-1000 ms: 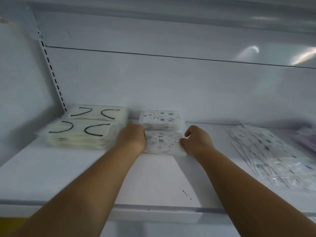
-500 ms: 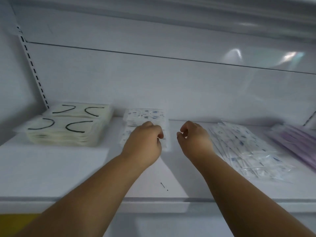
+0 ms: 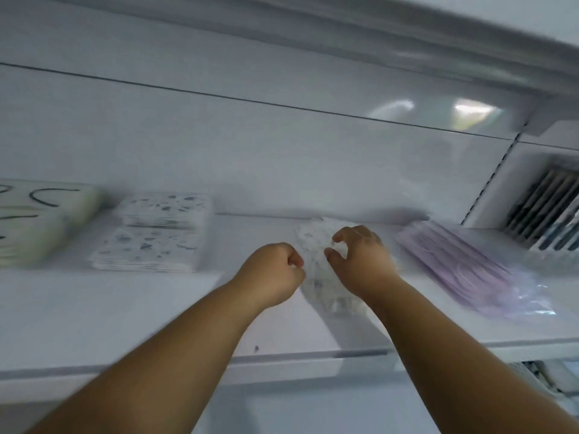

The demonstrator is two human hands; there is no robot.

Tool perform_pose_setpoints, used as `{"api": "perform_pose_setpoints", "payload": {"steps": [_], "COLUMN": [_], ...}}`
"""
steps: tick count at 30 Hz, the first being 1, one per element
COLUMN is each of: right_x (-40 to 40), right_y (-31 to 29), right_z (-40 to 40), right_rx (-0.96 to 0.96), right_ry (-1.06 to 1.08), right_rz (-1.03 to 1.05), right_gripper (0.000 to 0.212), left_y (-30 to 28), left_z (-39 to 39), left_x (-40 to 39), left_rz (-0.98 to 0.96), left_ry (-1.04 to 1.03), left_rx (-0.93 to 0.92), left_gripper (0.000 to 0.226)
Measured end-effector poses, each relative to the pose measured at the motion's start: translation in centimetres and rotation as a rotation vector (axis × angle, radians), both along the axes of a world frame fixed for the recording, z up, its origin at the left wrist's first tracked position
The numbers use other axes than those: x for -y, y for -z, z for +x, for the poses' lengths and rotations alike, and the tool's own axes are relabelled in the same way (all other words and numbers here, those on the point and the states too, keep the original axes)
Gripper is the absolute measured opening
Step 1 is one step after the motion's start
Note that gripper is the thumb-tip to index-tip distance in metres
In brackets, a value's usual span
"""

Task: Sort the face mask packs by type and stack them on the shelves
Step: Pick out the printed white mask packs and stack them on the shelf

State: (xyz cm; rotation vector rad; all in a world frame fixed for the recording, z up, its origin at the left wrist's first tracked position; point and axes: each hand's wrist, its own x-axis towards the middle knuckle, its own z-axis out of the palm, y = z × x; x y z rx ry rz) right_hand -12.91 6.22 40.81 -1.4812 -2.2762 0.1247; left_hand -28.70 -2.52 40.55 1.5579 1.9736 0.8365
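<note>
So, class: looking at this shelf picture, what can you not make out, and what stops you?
- Loose patterned packs: head view, the right hand and motion blur hide their number and whether the fingers grip them.
- Left hand: curled, its fingertips face away, so any hold is unclear.
- Cream pile: cut off by the left edge.
- Purple packs: smeared by blur, no print readable.
- Far-right rack: blurred, contents unclear.

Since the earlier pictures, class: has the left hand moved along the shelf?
Yes. The left hand has moved rightward, away from the neat patterned stack, toward the loose patterned packs.
</note>
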Motion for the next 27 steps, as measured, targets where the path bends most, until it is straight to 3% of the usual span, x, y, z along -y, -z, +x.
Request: {"api": "perform_pose_setpoints", "payload": {"steps": [3,7,10,12,16,19,22,27], "right_x": [-1.7,-2.4,-3.1,-3.4,-3.2,-3.8,-4.1,-3.2], "right_y": [0.5,1.2,0.9,1.1,2.2,2.2,2.0,1.5], "right_z": [2.3,3.7,4.7,5.0,5.2,5.8,5.9,6.1], "right_rx": [0.168,0.049,0.029,0.04,-0.09,-0.112,-0.085,-0.218], "right_ry": [0.015,-0.117,-0.123,-0.159,-0.288,-0.216,-0.194,-0.312], "right_rz": [-0.137,-0.223,-0.176,-0.212,-0.204,-0.141,-0.272,-0.282], "right_gripper": [0.052,0.04,0.034,0.031,0.025,0.032,0.04,0.035], "left_y": [0.1,0.1,0.2,0.1,0.1,-0.4,-0.5,-0.5], "left_z": [3.1,5.1,5.6,5.8,6.4,7.1,7.6,7.4], "left_x": [-2.6,-4.7,-5.5,-6.0,-6.6,-7.0,-7.5,-7.7], "left_rz": [-0.069,-0.025,0.033,0.047,-0.008,-0.028,-0.031,-0.033], "left_ry": [-0.065,-0.297,-0.435,-0.474,-0.502,-0.533,-0.549,-0.593], "left_rx": [0.156,0.44,0.821,0.974,0.744,0.619,0.582,0.64], "left_gripper": [0.046,0.063,0.039,0.02,0.031,0.025,0.029,0.039]}}
